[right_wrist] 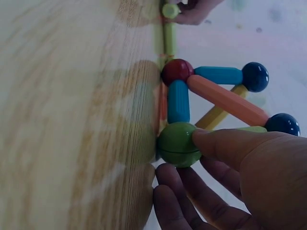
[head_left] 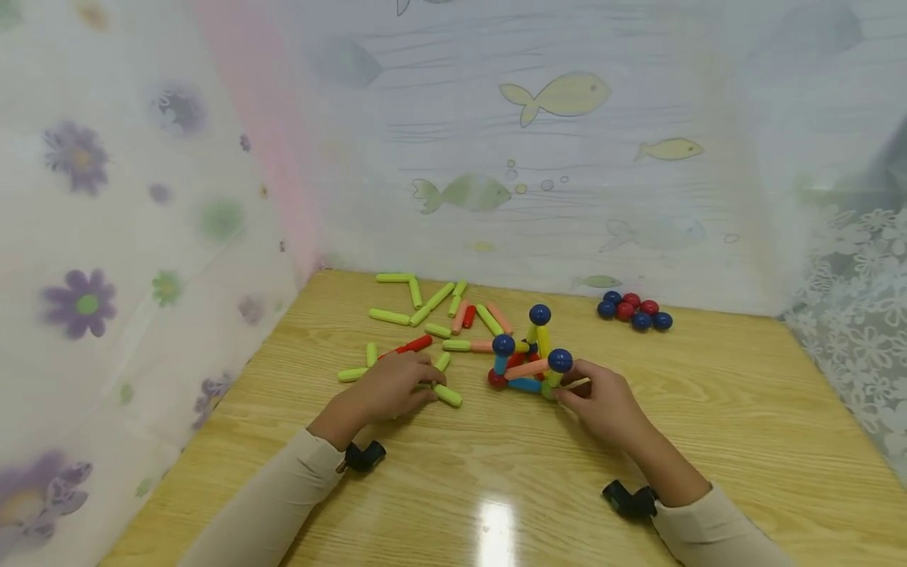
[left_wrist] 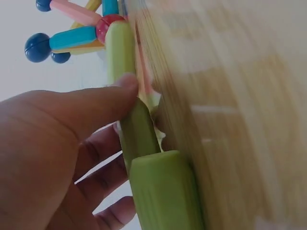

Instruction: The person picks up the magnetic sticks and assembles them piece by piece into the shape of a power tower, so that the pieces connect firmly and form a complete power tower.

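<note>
My left hand [head_left: 397, 387] is low over the table, thumb and fingers closed about a light green stick [left_wrist: 139, 127]. Other light green sticks lie end to end around it, one large in the foreground [left_wrist: 165, 191] of the left wrist view. With its thumb and fingertips, my right hand [head_left: 608, 400] pinches a green ball [right_wrist: 178, 143] at a lower corner of a stick-and-ball frame. A blue stick [right_wrist: 178, 101] joins that ball to a red ball [right_wrist: 177, 71]. Dark blue balls [head_left: 540, 314] top the frame's uprights; yellow and salmon sticks [head_left: 527, 368] link its parts.
Loose light green sticks [head_left: 389, 316] lie about the table's left and back, with red sticks [head_left: 416, 345] and salmon ones [head_left: 499, 318] among them. Several blue and red balls [head_left: 625, 311] cluster at the back right. Patterned curtains [head_left: 439, 118] border the wooden table [head_left: 737, 378].
</note>
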Demonstrator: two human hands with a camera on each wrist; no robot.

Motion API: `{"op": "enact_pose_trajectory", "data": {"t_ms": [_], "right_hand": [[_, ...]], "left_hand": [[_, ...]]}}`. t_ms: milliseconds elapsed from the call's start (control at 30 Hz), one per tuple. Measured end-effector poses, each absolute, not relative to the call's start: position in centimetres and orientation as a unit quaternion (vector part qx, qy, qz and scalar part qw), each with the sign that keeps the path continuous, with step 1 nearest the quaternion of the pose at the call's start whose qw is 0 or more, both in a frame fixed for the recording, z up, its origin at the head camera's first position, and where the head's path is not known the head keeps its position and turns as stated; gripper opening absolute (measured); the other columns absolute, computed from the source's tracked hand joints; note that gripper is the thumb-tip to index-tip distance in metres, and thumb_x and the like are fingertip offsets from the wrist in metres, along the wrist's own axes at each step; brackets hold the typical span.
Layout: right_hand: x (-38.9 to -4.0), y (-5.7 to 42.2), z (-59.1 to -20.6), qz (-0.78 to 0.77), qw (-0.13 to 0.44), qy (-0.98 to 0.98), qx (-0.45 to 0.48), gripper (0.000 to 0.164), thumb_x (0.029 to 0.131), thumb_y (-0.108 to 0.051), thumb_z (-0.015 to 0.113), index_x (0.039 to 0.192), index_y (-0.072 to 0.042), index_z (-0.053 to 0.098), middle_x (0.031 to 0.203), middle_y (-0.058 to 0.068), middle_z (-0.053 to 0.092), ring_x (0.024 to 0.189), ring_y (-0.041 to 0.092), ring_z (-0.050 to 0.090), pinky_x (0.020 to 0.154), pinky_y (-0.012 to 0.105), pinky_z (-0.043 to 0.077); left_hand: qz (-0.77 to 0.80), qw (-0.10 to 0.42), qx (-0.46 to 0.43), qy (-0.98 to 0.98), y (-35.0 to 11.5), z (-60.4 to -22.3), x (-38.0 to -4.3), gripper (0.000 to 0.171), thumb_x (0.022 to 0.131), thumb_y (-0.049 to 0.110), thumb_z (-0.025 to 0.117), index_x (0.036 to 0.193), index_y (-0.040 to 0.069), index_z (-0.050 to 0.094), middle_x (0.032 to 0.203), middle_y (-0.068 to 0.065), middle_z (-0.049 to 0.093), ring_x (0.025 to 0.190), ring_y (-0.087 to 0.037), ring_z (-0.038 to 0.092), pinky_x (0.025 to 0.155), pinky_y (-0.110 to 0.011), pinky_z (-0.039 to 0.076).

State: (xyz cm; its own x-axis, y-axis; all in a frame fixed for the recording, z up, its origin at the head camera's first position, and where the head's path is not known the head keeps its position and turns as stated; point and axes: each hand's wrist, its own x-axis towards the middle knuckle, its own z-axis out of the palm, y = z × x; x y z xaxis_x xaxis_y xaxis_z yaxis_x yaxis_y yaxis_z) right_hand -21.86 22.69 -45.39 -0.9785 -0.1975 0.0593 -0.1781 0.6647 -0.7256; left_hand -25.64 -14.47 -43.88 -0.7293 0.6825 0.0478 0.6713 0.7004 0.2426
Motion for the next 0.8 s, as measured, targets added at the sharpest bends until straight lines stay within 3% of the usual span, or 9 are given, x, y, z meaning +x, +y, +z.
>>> {"op": "enact_pose_trajectory", "data": {"t_ms": [100, 267, 533, 667, 800], "right_hand": [[-21.9, 22.6, -45.4, -0.396, 0.014, 0.912, -0.102, 0.02, 0.095, -0.027, 0.077, 0.111, -0.017, 0.07, 0.112, 0.007, 0.073, 0.099, 0.027, 0.076, 0.08, 0.041, 0.063], [-21.9, 22.6, -45.5, -0.397, 0.017, 0.912, -0.099, 0.02, 0.095, -0.026, 0.077, 0.112, -0.018, 0.07, 0.112, 0.006, 0.073, 0.099, 0.026, 0.076, 0.08, 0.041, 0.062], [-21.7, 22.6, -45.2, -0.398, 0.012, 0.911, -0.107, 0.019, 0.096, -0.027, 0.076, 0.109, -0.016, 0.07, 0.113, 0.009, 0.073, 0.1, 0.027, 0.076, 0.081, 0.042, 0.062], [-21.7, 22.7, -45.1, -0.401, 0.008, 0.909, -0.109, 0.017, 0.096, -0.026, 0.076, 0.108, -0.016, 0.07, 0.113, 0.009, 0.073, 0.1, 0.028, 0.076, 0.082, 0.043, 0.062], [-21.7, 22.7, -45.1, -0.401, 0.006, 0.909, -0.113, 0.016, 0.096, -0.025, 0.076, 0.108, -0.016, 0.07, 0.111, 0.008, 0.074, 0.1, 0.028, 0.076, 0.084, 0.044, 0.062]], "left_hand": [[0.133, 0.005, 0.349, 0.928, -14.4, -43.9, -25.7, 0.029, 0.099, 0.03, 0.072, 0.126, 0.02, 0.075, 0.115, 0.005, 0.074, 0.102, -0.014, 0.069, 0.088, -0.038, 0.056], [0.21, -0.052, 0.321, 0.922, -13.8, -43.0, -25.6, 0.028, 0.101, 0.03, 0.069, 0.126, 0.019, 0.074, 0.114, 0.005, 0.073, 0.098, -0.014, 0.069, 0.084, -0.035, 0.057], [0.274, -0.215, 0.367, 0.863, -8.6, -39.3, -24.8, 0.026, 0.097, 0.026, 0.075, 0.12, 0.014, 0.077, 0.116, -0.003, 0.066, 0.095, -0.02, 0.06, 0.078, -0.034, 0.051], [0.236, -0.245, 0.388, 0.856, -5.7, -38.5, -24.8, 0.021, 0.097, 0.028, 0.075, 0.115, 0.018, 0.079, 0.118, -0.002, 0.066, 0.103, -0.02, 0.06, 0.085, -0.035, 0.051], [0.186, -0.26, 0.387, 0.865, -4.0, -38.4, -25.1, 0.02, 0.097, 0.029, 0.075, 0.115, 0.023, 0.079, 0.124, -0.005, 0.067, 0.102, -0.021, 0.062, 0.084, -0.038, 0.052]]}}
